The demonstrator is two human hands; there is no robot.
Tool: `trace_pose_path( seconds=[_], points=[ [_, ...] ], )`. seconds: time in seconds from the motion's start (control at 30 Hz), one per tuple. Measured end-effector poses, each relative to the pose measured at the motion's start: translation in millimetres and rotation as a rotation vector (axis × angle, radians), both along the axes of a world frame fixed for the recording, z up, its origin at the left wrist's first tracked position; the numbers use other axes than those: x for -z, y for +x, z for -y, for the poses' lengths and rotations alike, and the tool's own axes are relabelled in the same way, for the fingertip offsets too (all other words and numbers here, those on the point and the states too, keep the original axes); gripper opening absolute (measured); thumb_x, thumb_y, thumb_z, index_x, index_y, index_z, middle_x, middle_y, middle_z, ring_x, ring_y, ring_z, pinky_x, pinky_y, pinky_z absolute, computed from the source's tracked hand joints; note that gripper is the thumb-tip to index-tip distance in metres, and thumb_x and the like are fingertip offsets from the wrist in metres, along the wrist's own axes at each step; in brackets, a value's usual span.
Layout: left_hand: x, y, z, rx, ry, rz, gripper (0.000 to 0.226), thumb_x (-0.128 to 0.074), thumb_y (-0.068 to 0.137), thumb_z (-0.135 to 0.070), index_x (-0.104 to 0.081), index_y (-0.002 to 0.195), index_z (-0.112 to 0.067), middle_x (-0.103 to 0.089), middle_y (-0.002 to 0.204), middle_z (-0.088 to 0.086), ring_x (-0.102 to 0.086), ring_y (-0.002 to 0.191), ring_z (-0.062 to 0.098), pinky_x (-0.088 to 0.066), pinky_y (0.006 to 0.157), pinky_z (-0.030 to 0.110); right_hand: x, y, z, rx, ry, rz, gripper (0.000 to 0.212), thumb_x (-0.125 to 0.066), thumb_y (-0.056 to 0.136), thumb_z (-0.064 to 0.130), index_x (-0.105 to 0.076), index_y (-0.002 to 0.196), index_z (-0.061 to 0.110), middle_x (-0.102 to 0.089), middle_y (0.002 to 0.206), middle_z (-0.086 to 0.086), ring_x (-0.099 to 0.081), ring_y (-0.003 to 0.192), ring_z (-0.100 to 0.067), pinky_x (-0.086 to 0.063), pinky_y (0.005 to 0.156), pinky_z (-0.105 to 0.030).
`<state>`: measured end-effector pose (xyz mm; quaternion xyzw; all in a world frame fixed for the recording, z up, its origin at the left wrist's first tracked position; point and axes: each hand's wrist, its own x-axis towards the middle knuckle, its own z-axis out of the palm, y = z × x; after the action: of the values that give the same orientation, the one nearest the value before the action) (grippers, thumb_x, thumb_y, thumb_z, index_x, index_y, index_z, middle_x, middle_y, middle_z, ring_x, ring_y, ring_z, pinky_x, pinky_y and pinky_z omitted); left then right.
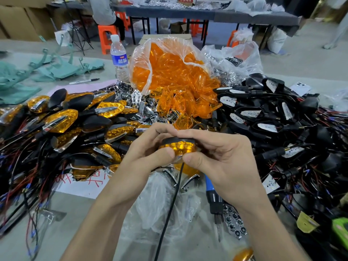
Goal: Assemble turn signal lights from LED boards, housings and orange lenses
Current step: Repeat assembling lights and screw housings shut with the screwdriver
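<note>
I see L hand (148, 147) & R hand (222, 159) both gripping black-housed turn signal light w/ faceted orange lens (178, 146), thumbs on its near edge. It's held mid-frame, btwn pile of finished orange lights (62, 119) & heap of black housings w/ white LED boards (263, 117).

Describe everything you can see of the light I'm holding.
The turn signal light has a black housing over a faceted orange lens facing the camera. It is held roughly level by the left hand and right hand, fingers curled over the housing, thumbs at the lens's lower edge. A black cable hangs beneath.
</note>
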<state>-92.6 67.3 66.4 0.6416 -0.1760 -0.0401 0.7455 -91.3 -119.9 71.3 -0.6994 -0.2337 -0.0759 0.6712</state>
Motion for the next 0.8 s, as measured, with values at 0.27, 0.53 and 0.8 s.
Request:
trace_pose_path(
  seconds=[0.27,0.53,0.8],
  points=[
    [-10.2,-0.2,15.0,-0.029,0.112,0.096,0.025,-0.054,0.078,-0.031,-0.059,0.101,-0.022,-0.057,0.088,0.0,-0.055,0.085,0.015,-0.05,0.071,0.024,1.0,-10.0,-13.9,0.193,-0.118,0.125,0.033,-0.081,0.085,0.014,-0.08,0.117,0.022,-0.079,0.108,0.016,-0.075,0.1,-0.005,-0.062,0.087,-0.036],
    [-2.4,-1.9,24.1,-0.333,0.287,0.076,0.026,-0.056,0.083,-0.045,-0.067,0.106,-0.038,-0.066,0.101,-0.016,-0.063,0.094,-0.001,-0.052,0.082,0.025,6.2,0.1,-27.5,0.269,-0.07,0.018,0.028,-0.077,0.089,0.012,-0.082,0.106,0.033,-0.08,0.097,0.014,-0.078,0.09,-0.014,-0.064,0.082,-0.043],
    [13.1,-6.4,1.8,-0.517,0.742,0.465,0.073,-0.074,0.095,-0.018,-0.041,0.153,-0.045,-0.048,0.145,-0.033,-0.04,0.131,-0.022,-0.042,0.101,0.007,-0.1,20.3,-50.0,0.403,0.186,-0.33,0.012,-0.083,0.081,0.037,-0.085,0.087,0.027,-0.075,0.069,0.006,-0.062,0.059,-0.003,-0.049,0.059,-0.023]
  ],
)
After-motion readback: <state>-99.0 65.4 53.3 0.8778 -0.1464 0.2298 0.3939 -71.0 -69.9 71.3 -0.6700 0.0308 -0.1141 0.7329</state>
